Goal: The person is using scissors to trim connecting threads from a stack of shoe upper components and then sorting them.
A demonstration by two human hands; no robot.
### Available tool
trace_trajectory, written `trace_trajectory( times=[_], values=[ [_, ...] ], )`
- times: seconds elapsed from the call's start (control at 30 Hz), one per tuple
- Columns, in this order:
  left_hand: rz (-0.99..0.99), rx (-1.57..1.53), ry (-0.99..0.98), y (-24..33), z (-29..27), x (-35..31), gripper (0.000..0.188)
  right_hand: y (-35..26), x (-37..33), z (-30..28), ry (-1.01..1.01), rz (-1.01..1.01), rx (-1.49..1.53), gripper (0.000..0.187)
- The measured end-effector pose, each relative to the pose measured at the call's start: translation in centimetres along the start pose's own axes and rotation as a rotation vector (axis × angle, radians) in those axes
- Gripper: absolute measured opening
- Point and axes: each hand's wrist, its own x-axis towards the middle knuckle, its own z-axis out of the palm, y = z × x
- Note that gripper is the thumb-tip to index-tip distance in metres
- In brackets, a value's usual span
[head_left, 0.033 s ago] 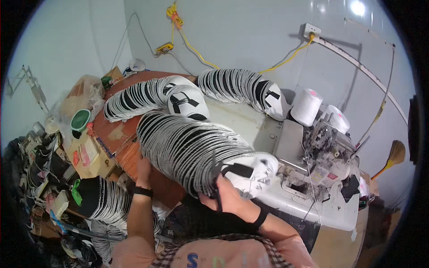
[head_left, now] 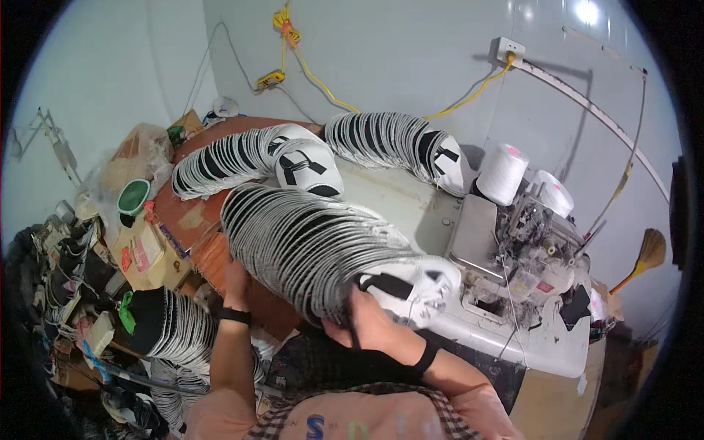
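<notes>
A long curved stack of thin white-and-black sewn pieces (head_left: 301,238), which look like shoe uppers, lies across the table in front of me. Its white end piece (head_left: 429,290), with a black strip on it, faces right. My right hand (head_left: 367,320) is closed round the stack's near edge close to that end, fingers partly hidden by dark edging. At the stack's near left side is my left hand (head_left: 235,282), against or just beside it; its fingertips are hidden. Two similar stacks lie behind, one on the left (head_left: 227,161) and one farther right (head_left: 385,143).
A dusty sewing machine (head_left: 528,257) stands at the right, with white thread cones (head_left: 502,174) behind it. Another stack of pieces (head_left: 183,330) sits low at my left, beside a cluttered heap with a green basket (head_left: 133,196). A yellow cord (head_left: 469,103) runs along the wall.
The held stack's white end piece has shifted slightly right and down. My right hand has moved a little left and down along the edge. My left hand stays nearly in place.
</notes>
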Motion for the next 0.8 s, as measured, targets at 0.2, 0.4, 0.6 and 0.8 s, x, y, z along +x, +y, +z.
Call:
trace_trajectory(
  times=[0.2, 0.4, 0.6, 0.8],
  values=[
    [0.008, -0.439, -0.084, -13.8, -7.3, -3.7, 0.048, 1.2, -1.7, 1.9, -0.161, -0.304, -0.123, 0.059],
    [0.261, 0.721, -0.122, 0.9, -3.4, -4.2, 0.052, 5.6, -4.5, 1.8, -0.072, -0.27, -0.27, 0.07],
    [0.619, 0.489, -0.152, 13.7, 3.5, -14.8, 0.028, 5.2, -5.8, 0.8, -0.123, -0.407, -0.256, 0.076],
    [1.007, 0.47, -0.483, 17.3, 9.5, -17.0, 0.04, 4.8, -8.7, -2.2, -0.071, -0.2, -0.089, 0.068]
  ],
)
